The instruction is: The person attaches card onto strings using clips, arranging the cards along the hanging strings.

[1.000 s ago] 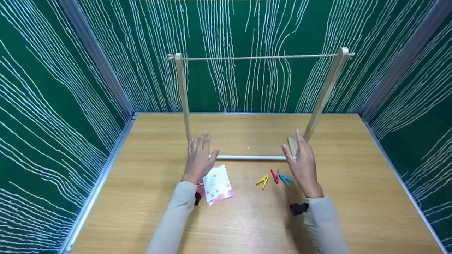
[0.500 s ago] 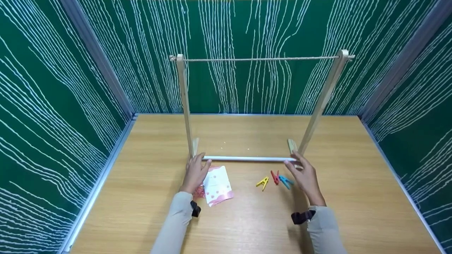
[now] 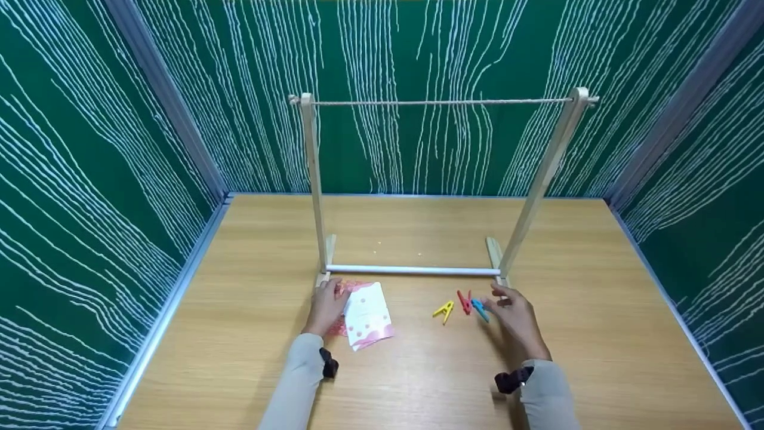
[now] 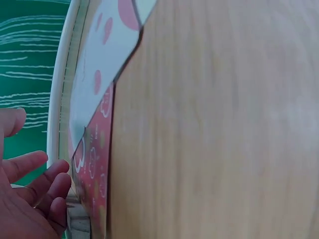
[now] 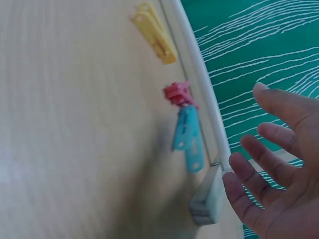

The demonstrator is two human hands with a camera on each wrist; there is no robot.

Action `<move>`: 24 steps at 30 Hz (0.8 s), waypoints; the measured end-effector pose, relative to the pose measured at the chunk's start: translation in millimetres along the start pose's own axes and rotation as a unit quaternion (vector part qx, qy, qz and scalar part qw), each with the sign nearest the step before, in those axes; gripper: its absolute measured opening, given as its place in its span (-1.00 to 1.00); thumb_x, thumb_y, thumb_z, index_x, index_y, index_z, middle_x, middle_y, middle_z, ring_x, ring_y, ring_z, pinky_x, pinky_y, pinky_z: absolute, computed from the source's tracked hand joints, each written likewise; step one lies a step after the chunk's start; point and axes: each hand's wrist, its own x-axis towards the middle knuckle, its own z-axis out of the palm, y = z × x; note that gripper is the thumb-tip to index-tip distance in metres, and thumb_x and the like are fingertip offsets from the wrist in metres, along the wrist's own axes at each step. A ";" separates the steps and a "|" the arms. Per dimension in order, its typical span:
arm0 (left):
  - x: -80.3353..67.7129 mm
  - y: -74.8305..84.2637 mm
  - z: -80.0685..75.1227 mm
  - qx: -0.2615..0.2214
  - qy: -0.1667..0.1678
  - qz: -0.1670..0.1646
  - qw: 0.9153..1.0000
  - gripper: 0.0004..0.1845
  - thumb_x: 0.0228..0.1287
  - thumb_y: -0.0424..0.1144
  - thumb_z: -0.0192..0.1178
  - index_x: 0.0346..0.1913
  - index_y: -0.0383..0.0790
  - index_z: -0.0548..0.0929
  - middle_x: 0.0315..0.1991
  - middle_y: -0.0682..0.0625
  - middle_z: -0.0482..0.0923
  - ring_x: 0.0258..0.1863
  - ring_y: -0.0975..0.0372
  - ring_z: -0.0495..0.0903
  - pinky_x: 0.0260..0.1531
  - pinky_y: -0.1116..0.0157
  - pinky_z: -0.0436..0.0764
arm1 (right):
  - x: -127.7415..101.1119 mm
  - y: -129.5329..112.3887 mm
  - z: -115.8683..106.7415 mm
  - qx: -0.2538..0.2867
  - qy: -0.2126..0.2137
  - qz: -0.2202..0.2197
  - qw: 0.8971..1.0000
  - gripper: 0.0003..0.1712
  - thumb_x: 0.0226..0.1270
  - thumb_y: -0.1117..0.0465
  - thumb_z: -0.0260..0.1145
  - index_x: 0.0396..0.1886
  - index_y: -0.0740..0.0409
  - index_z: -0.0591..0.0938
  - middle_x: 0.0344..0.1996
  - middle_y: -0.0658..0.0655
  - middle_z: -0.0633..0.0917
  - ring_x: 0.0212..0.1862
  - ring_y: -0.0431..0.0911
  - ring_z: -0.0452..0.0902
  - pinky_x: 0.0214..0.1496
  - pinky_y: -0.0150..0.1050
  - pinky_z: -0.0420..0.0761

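My left hand (image 3: 325,307) is at the left edge of two overlapping cards, fingers loosely bent around nothing in the left wrist view. The upper card (image 3: 367,313) is white with pink spots; the lower card (image 4: 97,154) is red with a printed pattern and partly covered. Beside the blue clothespin (image 3: 480,310) hovers my right hand (image 3: 518,322), its fingers spread and relaxed with nothing between them in the right wrist view. A red clothespin (image 3: 464,301) lies against the blue one, and a yellow clothespin (image 3: 444,309) lies a little to their left.
Behind the hands stands a wooden frame with two uprights (image 3: 541,179), a rope (image 3: 441,102) strung across the top and a white bar (image 3: 412,270) low down. Its right foot (image 5: 207,199) reaches toward the right hand. Green walls (image 3: 412,155) with white lines enclose the wooden table (image 3: 430,382).
Both hands have come down and back from the frame's uprights, past the white bar, the left to the cards and the right to the clothespins. The frame stays in place.
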 end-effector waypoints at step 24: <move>5.8 5.4 -8.0 0.048 -0.119 -0.065 0.990 -0.47 0.06 -0.16 0.43 0.04 -0.32 0.47 0.00 -0.16 0.25 0.11 -0.05 0.30 0.20 0.01 0.34 | -6.9 24.3 8.8 -0.048 -0.049 0.024 0.997 -0.44 0.14 0.27 0.42 0.14 0.41 0.53 -0.05 0.32 0.50 -0.08 0.06 0.43 -0.13 -0.29 0.47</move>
